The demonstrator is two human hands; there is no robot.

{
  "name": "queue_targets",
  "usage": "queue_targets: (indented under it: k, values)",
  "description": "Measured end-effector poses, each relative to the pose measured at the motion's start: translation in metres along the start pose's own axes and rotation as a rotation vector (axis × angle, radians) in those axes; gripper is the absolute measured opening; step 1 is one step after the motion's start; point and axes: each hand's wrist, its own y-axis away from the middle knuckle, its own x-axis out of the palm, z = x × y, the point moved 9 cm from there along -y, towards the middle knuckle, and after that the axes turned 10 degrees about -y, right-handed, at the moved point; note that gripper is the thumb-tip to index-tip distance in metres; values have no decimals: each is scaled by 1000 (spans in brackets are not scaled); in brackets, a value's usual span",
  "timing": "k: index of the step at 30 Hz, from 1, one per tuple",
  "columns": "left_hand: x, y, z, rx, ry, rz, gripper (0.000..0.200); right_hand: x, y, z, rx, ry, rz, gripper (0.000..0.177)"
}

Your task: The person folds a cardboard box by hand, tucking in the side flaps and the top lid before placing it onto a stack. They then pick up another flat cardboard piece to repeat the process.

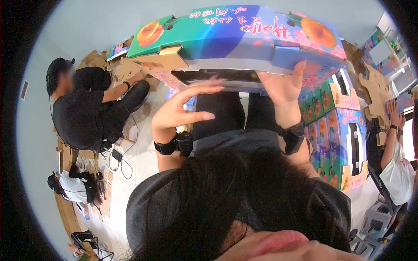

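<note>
A printed fruit carton (244,45), green, blue and pink with peach pictures and lettering, is at the top of the view in front of me. Along its near side runs a long dark opening. My right hand (282,89) is at the blue corner flap, palm towards me; its thumb lies up against the flap and the other fingers are mostly hidden behind the carton's edge. To the left, my left hand (185,104) hovers near the opening with fingers stretched out and thumb apart, the fingertips slightly blurred. Each wrist wears a black band.
Stacked cartons (333,130) of similar print stand at my right. On the left a person in black (82,113) crouches beside flattened cardboard (124,67) and cables (116,155). Another person in white (76,187) sits farther back. At far right is a person's arm (392,135) near grey stools (376,219).
</note>
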Motion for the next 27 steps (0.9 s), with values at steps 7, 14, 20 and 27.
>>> queue_targets:
  k: [7,14,20,27]
  values:
    - [4,-6,23,-171,-457,-79,63,-14,2,0,-42,-52,-55,75]
    - [2,-21,43,-287,-736,-90,62,-25,3,-2,-51,-98,-95,80]
    - [8,-30,76,-411,-955,91,53,-24,4,-6,-28,-29,-124,90]
    - [0,-35,80,-554,-885,130,41,-28,6,-8,-24,-23,-92,91]
